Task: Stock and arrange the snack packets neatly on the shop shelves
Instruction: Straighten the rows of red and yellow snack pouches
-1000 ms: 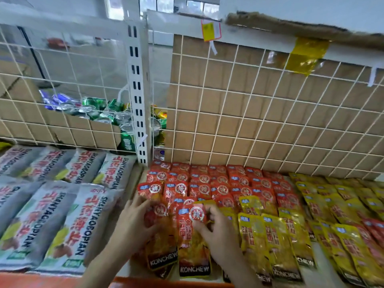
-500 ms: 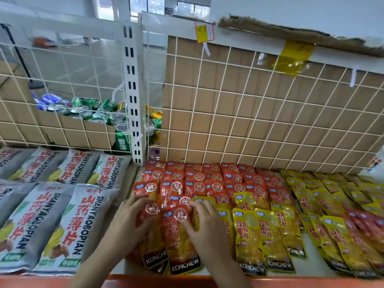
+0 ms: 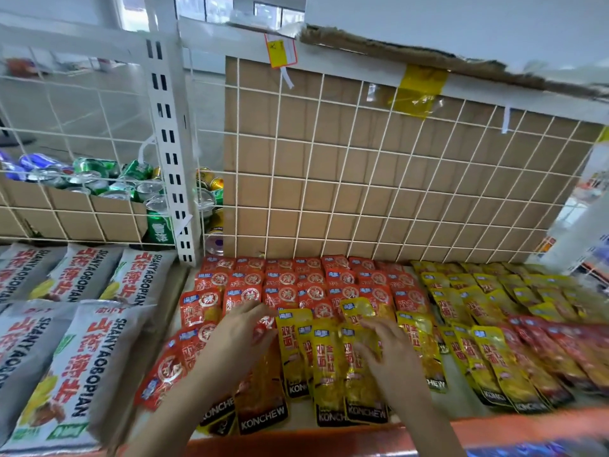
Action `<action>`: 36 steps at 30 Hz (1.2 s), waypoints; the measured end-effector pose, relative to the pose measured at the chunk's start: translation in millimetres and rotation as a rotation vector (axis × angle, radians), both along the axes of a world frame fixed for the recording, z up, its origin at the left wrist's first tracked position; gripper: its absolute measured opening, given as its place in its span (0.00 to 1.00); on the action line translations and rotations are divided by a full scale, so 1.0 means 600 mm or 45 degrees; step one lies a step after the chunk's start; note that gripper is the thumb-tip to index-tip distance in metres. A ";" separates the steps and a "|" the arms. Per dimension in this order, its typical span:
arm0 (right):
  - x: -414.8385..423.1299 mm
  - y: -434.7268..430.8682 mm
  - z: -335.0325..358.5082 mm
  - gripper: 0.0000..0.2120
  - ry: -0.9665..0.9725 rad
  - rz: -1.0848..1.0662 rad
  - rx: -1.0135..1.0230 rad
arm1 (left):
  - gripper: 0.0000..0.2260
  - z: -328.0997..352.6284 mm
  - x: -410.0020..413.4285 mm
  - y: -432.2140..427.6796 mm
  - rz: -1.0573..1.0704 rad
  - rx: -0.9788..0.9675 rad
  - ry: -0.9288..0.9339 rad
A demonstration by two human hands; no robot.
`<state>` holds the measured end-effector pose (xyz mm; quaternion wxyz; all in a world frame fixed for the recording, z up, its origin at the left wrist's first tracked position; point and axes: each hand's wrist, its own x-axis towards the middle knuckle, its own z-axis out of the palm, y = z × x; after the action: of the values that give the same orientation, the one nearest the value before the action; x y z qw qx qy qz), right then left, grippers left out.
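Lower left: grey SHANYAOBOPIAN bags, laid flat in rows.
Upper left, behind the wire grid: drink cans in a cardboard box.
Centre: red snack packets in overlapping rows on the shelf. The left hand lies on the front ones, fingers straight.
Just right: yellow KONCHEW packets. The right hand rests on them, fingers spread, blurred.
Far right: further yellow rows, then further red rows.
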<state>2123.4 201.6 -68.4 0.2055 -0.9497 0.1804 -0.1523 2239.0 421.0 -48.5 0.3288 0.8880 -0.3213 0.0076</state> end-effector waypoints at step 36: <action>-0.022 -0.005 0.044 0.17 -0.131 -0.081 0.467 | 0.06 -0.034 0.051 -0.059 0.004 0.027 0.057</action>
<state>2110.3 198.8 -42.2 0.3794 -0.8811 0.2243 -0.1716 2269.4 385.4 -69.1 0.3265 0.8919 -0.3126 -0.0151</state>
